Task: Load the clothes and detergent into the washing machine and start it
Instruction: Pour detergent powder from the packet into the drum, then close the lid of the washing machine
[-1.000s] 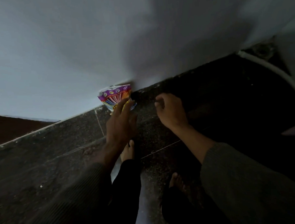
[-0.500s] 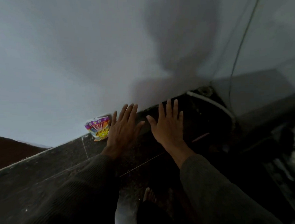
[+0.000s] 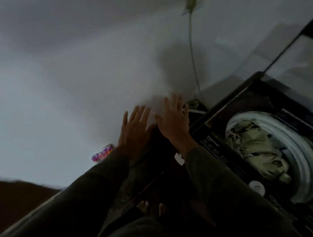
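Black top-loading washing machine (image 3: 216, 151) at 3 o'clock, crumpled pale olive clothes (image 3: 252, 146) in drum. Left hand (image 3: 134, 126), right hand (image 3: 173, 121): grip wide, holding nothing. Small multicoloured plastic detergent sachet (image 3: 102, 154), 9 o'clock of left wrist, at wall foot: likely light, crinkly; pinch top edge

Dim, grainy light; motion blur softens everything; a soft shadow darkens the wall (image 3: 61, 86) at one o'clock; the washing machine (image 3: 216, 151) looks murky.

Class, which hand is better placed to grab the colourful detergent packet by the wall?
Left, probably: the open left hand is nearest the colourful detergent packet, while the right hand sits toward the black washing machine.
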`<state>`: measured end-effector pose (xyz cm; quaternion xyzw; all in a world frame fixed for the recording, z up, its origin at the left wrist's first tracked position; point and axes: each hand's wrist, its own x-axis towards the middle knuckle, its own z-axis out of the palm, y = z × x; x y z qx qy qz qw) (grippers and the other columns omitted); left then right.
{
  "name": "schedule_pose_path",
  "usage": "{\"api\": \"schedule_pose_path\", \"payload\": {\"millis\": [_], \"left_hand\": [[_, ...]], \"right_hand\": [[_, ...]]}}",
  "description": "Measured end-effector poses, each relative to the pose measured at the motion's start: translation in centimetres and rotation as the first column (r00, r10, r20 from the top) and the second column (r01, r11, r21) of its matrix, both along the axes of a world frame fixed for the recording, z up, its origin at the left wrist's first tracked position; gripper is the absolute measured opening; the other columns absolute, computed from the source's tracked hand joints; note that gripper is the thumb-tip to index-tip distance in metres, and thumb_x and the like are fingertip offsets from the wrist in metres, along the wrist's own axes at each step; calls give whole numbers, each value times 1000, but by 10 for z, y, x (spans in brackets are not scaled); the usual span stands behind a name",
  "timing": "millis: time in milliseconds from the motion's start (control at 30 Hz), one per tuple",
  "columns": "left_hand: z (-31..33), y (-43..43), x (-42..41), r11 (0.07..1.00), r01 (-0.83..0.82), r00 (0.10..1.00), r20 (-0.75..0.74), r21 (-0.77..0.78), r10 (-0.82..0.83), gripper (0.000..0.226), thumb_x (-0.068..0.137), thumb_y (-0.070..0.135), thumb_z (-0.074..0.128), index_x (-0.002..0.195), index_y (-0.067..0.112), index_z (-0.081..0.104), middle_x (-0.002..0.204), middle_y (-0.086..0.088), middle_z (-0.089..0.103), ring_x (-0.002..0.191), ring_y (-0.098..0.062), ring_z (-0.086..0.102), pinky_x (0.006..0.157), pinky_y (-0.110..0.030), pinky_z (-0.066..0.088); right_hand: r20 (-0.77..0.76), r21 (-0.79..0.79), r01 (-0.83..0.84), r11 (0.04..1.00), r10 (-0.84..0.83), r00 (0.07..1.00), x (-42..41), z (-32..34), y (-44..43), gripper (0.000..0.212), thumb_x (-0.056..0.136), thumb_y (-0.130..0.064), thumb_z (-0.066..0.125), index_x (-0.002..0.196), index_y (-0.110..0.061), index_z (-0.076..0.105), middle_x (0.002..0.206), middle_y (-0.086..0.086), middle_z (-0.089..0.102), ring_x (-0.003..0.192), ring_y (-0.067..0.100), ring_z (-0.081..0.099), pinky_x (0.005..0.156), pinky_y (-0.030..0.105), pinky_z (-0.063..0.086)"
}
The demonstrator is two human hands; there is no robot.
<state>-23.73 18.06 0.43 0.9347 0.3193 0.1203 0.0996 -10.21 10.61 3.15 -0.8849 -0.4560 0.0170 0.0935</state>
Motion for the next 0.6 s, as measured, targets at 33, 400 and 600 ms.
{"api": "schedule_pose_path", "payload": {"millis": [33, 400, 600], "left_hand": [[5, -3, 5, 999, 42, 999, -3, 11, -42, 67, 99, 56, 23, 153, 17, 31, 160, -5, 31, 150, -23, 23, 120, -54, 18], [45, -20, 100, 927, 374, 922, 96, 27, -375, 67, 96, 53, 29, 146, 12, 42, 152, -11, 43, 143, -32, 36, 112, -58, 28], [55, -55, 145, 822, 556, 816, 104, 122, -568, 68, 97, 52, 30, 148, 9, 40, 151, -14, 43, 141, -34, 39, 110, -54, 33]], "right_hand": [[1, -1, 30, 1000, -30, 1000, 5, 4, -7, 73, 98, -58, 33, 155, -15, 17, 164, 17, 2, 151, 34, -6, 120, 56, 10], [30, -19, 281, 960, -280, 959, 52, 33, -85, 75, 99, -62, 23, 157, -18, 5, 164, 12, -4, 150, 29, -14, 121, 54, 6], [14, -35, 472, 881, -472, 882, 76, 27, -146, 87, 91, -75, 14, 157, -19, 1, 164, 9, -8, 150, 26, -15, 121, 53, 11]]}}
